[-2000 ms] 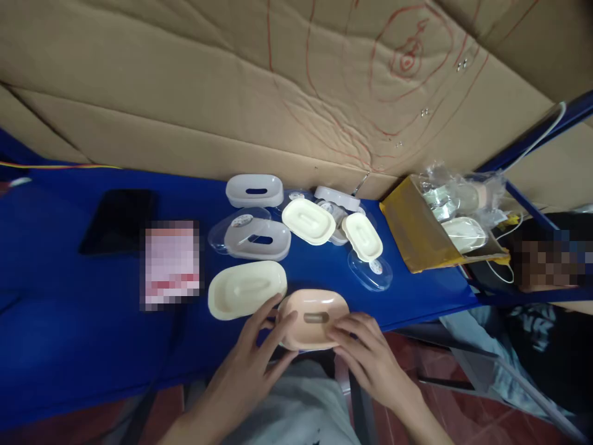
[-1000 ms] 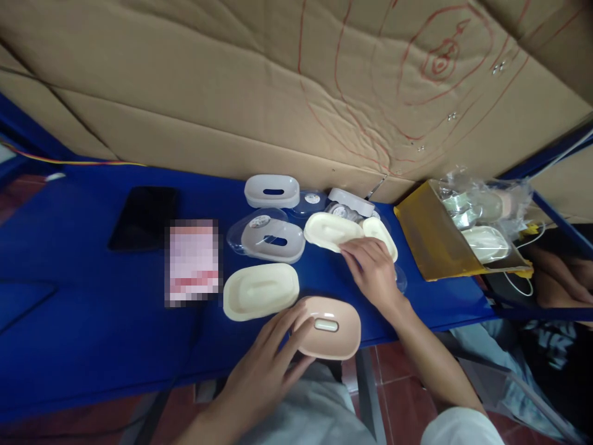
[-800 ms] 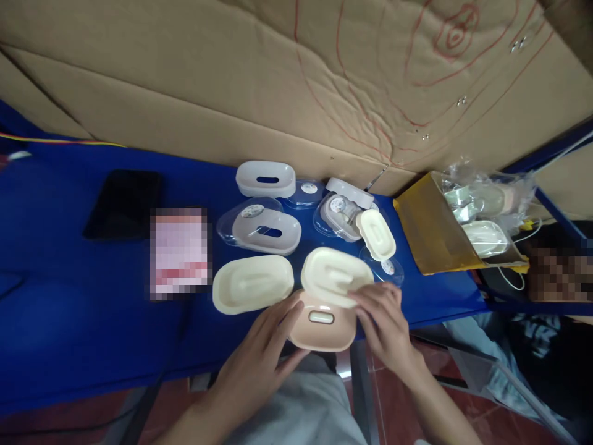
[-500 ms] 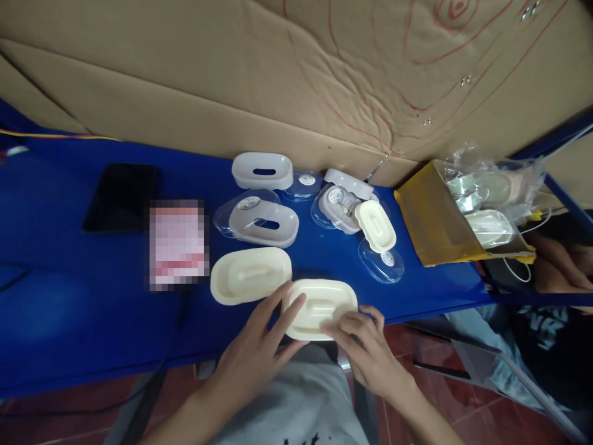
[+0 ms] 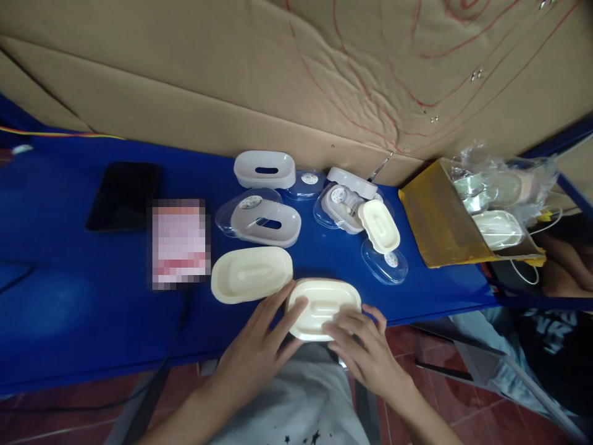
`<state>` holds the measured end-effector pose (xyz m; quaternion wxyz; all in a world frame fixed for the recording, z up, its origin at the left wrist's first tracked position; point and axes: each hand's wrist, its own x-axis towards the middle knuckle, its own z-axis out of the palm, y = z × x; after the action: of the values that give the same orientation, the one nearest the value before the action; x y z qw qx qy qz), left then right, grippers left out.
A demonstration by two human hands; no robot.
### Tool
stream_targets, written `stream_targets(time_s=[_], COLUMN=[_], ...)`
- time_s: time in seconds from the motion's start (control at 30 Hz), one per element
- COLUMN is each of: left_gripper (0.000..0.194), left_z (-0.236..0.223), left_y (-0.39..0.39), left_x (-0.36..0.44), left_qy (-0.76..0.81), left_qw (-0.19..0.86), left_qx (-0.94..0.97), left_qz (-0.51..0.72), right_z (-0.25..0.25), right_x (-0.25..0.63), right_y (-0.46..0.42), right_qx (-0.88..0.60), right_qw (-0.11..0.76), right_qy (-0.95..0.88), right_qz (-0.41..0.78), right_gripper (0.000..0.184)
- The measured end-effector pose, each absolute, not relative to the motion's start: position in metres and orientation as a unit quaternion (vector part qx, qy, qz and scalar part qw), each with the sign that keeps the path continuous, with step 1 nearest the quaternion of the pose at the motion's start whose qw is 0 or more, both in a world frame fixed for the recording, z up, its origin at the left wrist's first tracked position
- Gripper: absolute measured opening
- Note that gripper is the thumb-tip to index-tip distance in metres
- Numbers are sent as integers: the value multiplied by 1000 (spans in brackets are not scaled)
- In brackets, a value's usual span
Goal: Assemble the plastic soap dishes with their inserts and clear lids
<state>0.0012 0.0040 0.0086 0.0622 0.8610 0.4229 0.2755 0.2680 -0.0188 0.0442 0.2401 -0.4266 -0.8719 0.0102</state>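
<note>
Between my hands, at the table's front edge, is a cream oval plastic tray (image 5: pixel 323 308) with a raised bar in its middle, perhaps a soap dish part. My left hand (image 5: pixel 269 327) grips its left end, fingers over the rim. At the other end my right hand (image 5: pixel 361 346) holds the right side, fingertips pressing on the upper face. A second, larger cream oval tray (image 5: pixel 250 275) lies just left of it, near my left fingertips. Behind that sits a grey oval shell with a slot (image 5: pixel 287 228), a clear lid (image 5: pixel 231 213) overlapping its left side.
Farther back stand another grey slotted shell (image 5: pixel 264 167), clear lids and a small cream tray (image 5: pixel 380 227). A cardboard box (image 5: pixel 430 228) with wrapped parts is at right. A black tablet-like object (image 5: pixel 123 196) and a blurred pink item (image 5: pixel 179 244) lie left. A person sits at far right.
The view has shifted slightly, so things appear a little farther right. Both hands still hold the cream tray; my right fingers have moved slightly on its face.
</note>
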Motion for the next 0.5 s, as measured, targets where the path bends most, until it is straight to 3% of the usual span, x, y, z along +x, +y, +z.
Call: stream_targets(time_s=[0.17,0.5], left_gripper=[61,57], left_z=[7,4], left_y=[4,3], left_x=[2,4], left_qy=[424,431], left_qw=[75,123], left_qx=[851,837], left_qz=[301,315], right_z=[50,56], right_x=[272,276], right_y=[-11,2], right_qx=[-411,-406], right_qw=[243,232], right_qy=[-878,-884], right_qz=[23,-10], right_gripper=[28,21])
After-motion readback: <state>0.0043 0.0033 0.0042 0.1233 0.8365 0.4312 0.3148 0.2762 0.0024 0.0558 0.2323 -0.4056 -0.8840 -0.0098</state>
